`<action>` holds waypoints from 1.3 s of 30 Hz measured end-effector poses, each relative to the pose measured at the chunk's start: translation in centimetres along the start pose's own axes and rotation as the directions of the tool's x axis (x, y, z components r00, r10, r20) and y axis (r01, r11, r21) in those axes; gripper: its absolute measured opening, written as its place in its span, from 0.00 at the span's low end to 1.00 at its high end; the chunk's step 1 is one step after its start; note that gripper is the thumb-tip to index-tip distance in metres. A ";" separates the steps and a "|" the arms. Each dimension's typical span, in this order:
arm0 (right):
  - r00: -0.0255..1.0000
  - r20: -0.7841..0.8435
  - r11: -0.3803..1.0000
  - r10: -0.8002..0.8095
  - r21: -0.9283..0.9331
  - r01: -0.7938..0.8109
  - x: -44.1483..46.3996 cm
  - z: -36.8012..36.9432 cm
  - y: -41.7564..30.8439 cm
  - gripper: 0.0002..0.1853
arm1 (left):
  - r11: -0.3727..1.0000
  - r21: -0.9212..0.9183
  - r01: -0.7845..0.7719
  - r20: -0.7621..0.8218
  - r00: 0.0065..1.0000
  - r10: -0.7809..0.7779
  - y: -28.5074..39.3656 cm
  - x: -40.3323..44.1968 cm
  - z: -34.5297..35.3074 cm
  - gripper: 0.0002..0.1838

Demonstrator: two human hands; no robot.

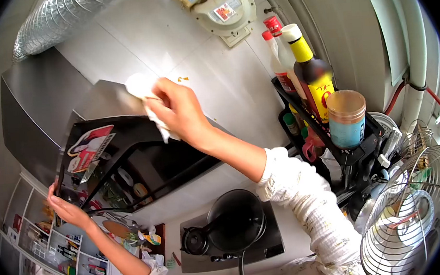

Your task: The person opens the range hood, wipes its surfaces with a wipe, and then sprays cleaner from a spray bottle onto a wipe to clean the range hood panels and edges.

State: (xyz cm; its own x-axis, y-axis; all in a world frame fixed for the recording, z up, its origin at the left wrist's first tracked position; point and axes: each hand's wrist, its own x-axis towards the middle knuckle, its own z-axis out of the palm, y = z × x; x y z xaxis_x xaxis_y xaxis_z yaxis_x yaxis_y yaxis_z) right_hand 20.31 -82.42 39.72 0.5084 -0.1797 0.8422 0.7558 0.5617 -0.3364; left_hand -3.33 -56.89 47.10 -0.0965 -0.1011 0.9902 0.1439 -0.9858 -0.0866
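Observation:
My right hand [178, 109] is closed around a crumpled white cloth [160, 124], which may be paper. It presses the cloth to the upper edge of a black range hood [153, 156]. Glare washes out the cloth's far end. At the hood's left corner, my left hand [70, 207] rests with fingers stretched along the edge and nothing held in it. A sticker [90, 149] with a red part is on the hood's glossy front.
Below sits a black wok [236, 220] on a stove [273, 232]. To the right, a black rack [306, 106] carries a yellow-labelled bottle [317, 76] and a jar [347, 118]. A wire fan guard [367, 261] stands lower right. A silver duct [58, 20] and gas meter [224, 11] are above.

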 end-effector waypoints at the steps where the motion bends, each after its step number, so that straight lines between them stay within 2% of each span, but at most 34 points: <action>1: 1.000 0.021 1.000 -0.018 0.016 0.017 0.7 0.2 -1.6 0.09 | 1.000 0.005 0.005 0.007 1.000 -0.005 0.0 0.0 -0.1 0.22; 3: 0.999 0.038 0.999 -0.028 0.033 0.026 0.8 0.2 -0.1 0.08 | 1.000 0.018 0.019 0.022 1.000 -0.019 0.4 0.1 -0.2 0.22; 4: 1.000 0.023 0.998 -0.012 -0.055 0.014 0.5 -0.2 2.3 0.08 | 0.999 0.029 0.042 0.013 0.999 -0.042 1.0 0.1 -0.1 0.22; 5: 1.000 -0.010 0.996 -0.009 -0.086 0.008 -0.3 -0.9 5.1 0.07 | 0.999 0.038 0.001 0.014 1.000 -0.001 0.6 0.2 -0.1 0.22; 6: 0.999 -0.021 0.978 0.049 -0.204 -0.052 -1.6 -2.1 9.0 0.07 | 0.999 0.037 0.003 0.013 1.000 -0.003 0.2 0.1 -0.1 0.22; 8: 0.972 -0.040 0.919 0.231 -0.319 -0.232 -6.1 -5.4 15.7 0.09 | 0.999 0.039 0.008 0.012 1.000 -0.008 0.1 0.2 -0.2 0.21; 9: 0.957 -0.057 0.855 0.285 -0.435 -0.281 -8.8 -7.2 18.3 0.10 | 0.999 0.044 0.002 0.005 1.000 -0.002 0.3 0.2 -0.2 0.21; 13: 0.887 -0.084 0.679 0.453 -0.612 -0.405 -17.9 -13.1 24.7 0.08 | 0.999 0.027 -0.020 0.012 1.000 0.019 0.2 0.1 -0.2 0.21; 16: 0.814 -0.107 0.578 0.571 -0.652 -0.491 -21.9 -15.9 27.7 0.08 | 0.999 0.037 -0.027 0.016 1.000 0.026 0.1 0.0 -0.3 0.22; 19: 0.850 -0.158 0.562 0.503 -0.687 -0.461 -23.5 -16.8 30.2 0.09 | 0.999 0.050 -0.012 0.006 1.000 0.012 0.5 -0.2 -0.1 0.22; 22: 0.799 -0.196 0.461 0.568 -0.728 -0.507 -22.6 -16.2 31.4 0.10 | 0.997 0.081 -0.009 -0.007 1.000 0.009 0.3 -0.1 -0.2 0.23; 25: 0.836 -0.193 0.553 0.514 -0.670 -0.495 -20.4 -14.2 29.7 0.09 | 0.995 0.099 -0.028 -0.018 0.999 0.030 0.3 -0.2 -0.1 0.23; 28: 0.873 -0.145 0.733 0.466 -0.490 -0.472 -16.9 -12.1 27.3 0.09 | 0.994 0.103 -0.033 -0.059 0.998 0.039 0.1 -0.3 0.3 0.23; 31: 0.881 -0.008 0.881 0.472 0.013 -0.472 -12.7 -9.0 19.0 0.06 | 0.993 0.116 -0.029 -0.075 0.996 0.038 0.1 -0.4 0.4 0.23; 34: 0.810 0.165 0.726 0.562 0.370 -0.579 -12.0 -8.6 13.8 0.06 | 0.999 0.023 -0.033 -0.037 0.999 0.034 0.1 -0.4 0.3 0.23; 35: 0.777 0.186 0.677 0.601 0.398 -0.619 -11.9 -8.2 11.5 0.09 | 0.999 -0.005 -0.033 -0.028 0.999 0.033 -0.1 -0.3 0.1 0.22; 37: 0.789 0.282 0.628 0.546 0.486 -0.608 -13.1 -8.1 9.4 0.11 | 0.999 -0.019 -0.046 -0.011 0.999 0.046 -0.4 -0.2 -0.3 0.20; 39: 0.782 0.288 0.611 0.553 0.497 -0.616 -14.5 -8.1 8.5 0.12 | 0.997 -0.053 -0.052 -0.023 0.998 0.051 0.5 -0.5 -0.4 0.19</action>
State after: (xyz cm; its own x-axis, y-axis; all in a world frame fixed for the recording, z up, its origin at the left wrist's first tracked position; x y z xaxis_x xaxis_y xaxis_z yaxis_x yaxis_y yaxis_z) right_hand 22.66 -81.54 21.22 0.6969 0.4028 0.5933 -0.0559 0.8554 -0.5150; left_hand -3.60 -57.33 46.48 -0.1116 -0.1538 0.9818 0.0961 -0.9850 -0.1434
